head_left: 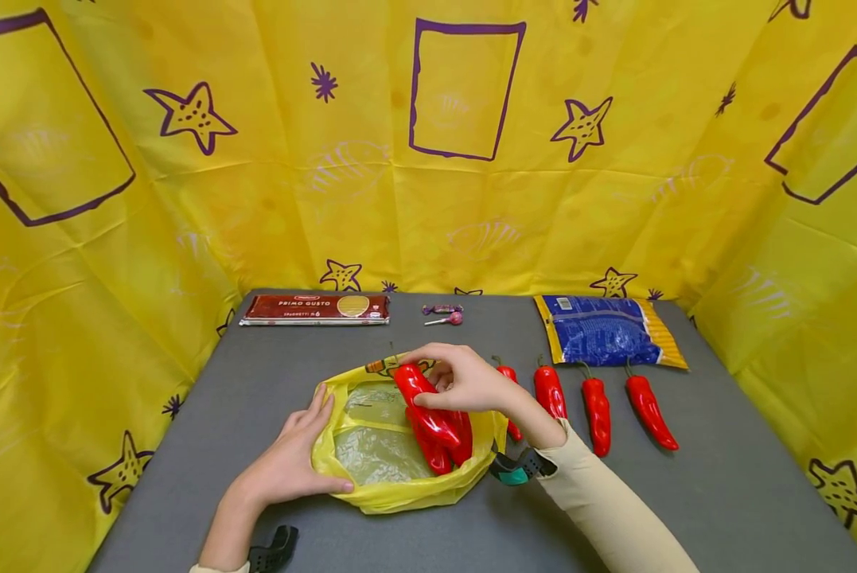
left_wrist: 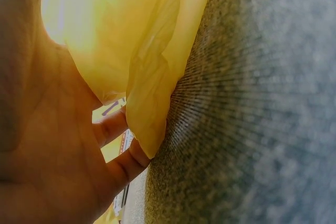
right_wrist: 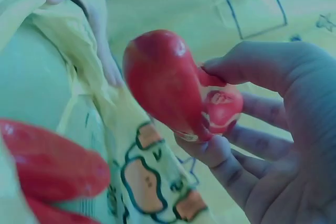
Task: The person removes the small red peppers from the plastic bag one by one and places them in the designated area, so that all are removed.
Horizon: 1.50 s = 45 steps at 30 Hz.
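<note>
My right hand (head_left: 464, 378) pinches a glossy red pepper (head_left: 410, 380) by one end, over the mouth of a yellow plastic bag (head_left: 392, 500). In the right wrist view, thumb and fingertips meet at the narrow end of this pepper (right_wrist: 160, 80), its rounded end pointing away. Other red peppers (head_left: 438, 459) lie inside the bag, at its right side. My left hand (head_left: 292, 454) rests against the bag's left rim, fingers spread and thumb at the near edge. Close up in the left wrist view, the yellow plastic (left_wrist: 149, 93) partly covers the left fingers.
Several more red peppers (head_left: 597, 415) lie in a row right of the bag. Behind them is a blue and yellow packet (head_left: 600, 334). A spaghetti pack (head_left: 313, 310) lies at the back left of the grey table (head_left: 206, 414). A lollipop (head_left: 455, 318) and a wrapped candy (head_left: 442, 309) lie at back centre.
</note>
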Tool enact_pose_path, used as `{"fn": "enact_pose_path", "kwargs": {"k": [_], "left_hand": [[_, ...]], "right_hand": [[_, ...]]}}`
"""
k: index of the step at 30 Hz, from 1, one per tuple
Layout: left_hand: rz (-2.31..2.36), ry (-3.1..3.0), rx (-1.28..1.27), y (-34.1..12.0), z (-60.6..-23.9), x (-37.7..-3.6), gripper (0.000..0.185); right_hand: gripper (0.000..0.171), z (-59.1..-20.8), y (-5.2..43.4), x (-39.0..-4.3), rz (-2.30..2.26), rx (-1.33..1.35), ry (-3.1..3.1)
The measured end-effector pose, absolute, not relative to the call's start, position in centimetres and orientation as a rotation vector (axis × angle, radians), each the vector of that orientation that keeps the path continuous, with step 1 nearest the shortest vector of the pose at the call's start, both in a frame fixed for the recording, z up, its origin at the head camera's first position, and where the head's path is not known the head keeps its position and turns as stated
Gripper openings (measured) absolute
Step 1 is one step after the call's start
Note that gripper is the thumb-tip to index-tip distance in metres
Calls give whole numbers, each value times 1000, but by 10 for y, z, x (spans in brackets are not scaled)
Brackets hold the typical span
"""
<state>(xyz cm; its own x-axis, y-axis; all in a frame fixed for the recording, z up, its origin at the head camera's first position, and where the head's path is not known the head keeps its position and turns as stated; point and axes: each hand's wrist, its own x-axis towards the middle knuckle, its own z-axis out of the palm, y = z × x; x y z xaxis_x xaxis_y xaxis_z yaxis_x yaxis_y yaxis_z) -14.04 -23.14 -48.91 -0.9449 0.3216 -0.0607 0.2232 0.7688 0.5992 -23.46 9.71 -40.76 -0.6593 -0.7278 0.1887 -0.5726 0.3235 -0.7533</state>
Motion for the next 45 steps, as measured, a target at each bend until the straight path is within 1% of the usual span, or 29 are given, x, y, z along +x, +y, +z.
{"fn": "enact_pose_path", "kwargs": {"k": [9, 17, 22, 27, 33, 38, 45], "left_hand": [[916, 2798, 424, -232, -488, -140, 142], [903, 2809, 430, -232, -488, -140, 142], [895, 2798, 417, -233, -489, -140, 143], [893, 2800, 421, -233, -488, -140, 143], [892, 2803, 432, -233, -488, -141, 143], [880, 2806, 432, -233, -489, -142, 143], [885, 2797, 420, -232, -487, -141, 143]], "right_hand": [[52, -418, 158, -223, -1431, -1019, 2495], [50, -437, 214, -207, -1514, -817, 2558], [50, -449, 238, -193, -1557, -725, 2584], [50, -464, 252, -178, -1533, -556, 2639], [53, -480, 256, -163, -1600, -378, 2569], [52, -487, 259, -155, -1566, -346, 2535], [53, -490, 264, -154, -1473, -339, 2548]]}}
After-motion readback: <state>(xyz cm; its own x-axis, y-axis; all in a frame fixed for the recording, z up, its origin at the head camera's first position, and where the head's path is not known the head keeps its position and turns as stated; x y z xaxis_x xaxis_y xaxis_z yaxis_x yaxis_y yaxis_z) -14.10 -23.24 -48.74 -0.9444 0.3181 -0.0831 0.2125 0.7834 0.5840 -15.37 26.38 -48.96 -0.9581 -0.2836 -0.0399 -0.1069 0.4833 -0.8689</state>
